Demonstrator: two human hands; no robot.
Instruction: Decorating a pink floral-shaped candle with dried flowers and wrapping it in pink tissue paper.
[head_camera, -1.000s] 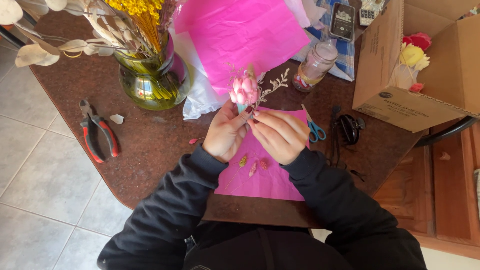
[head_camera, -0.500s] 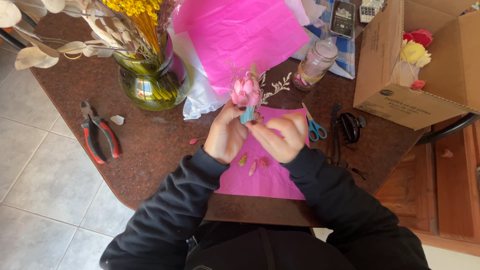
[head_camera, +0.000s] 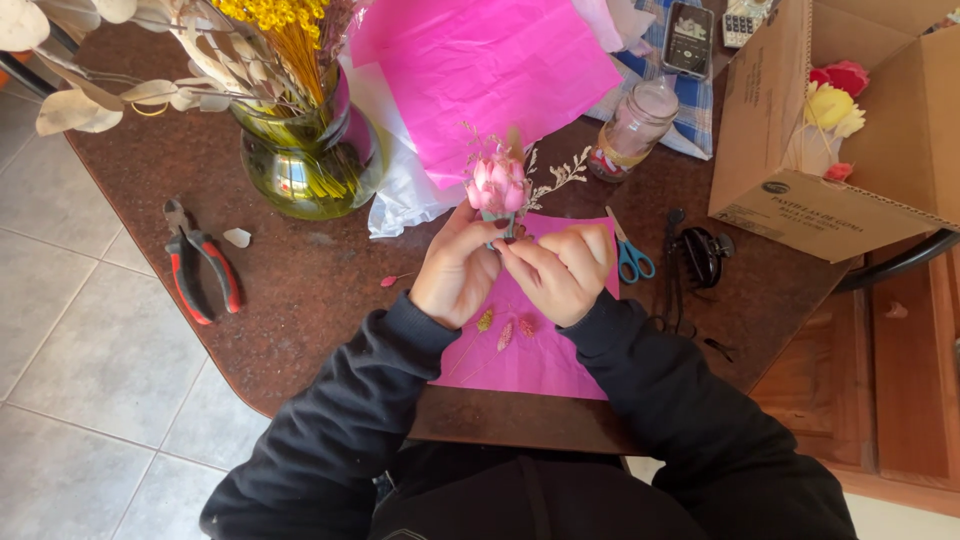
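Glossy glass vase (head_camera: 300, 160), matt pink tissue paper (head_camera: 530, 355).

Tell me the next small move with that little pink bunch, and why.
Probably keep winding the teal wrap round the stems: both the left hand and right hand pinch the base of the small pink flower bunch, held above the pink paper sheet, and only a short teal band shows there.

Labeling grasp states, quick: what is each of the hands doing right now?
Left hand: closed around the stem of the small pink flower bunch.
Right hand: fingertips pinching the same stem, just below the blooms.
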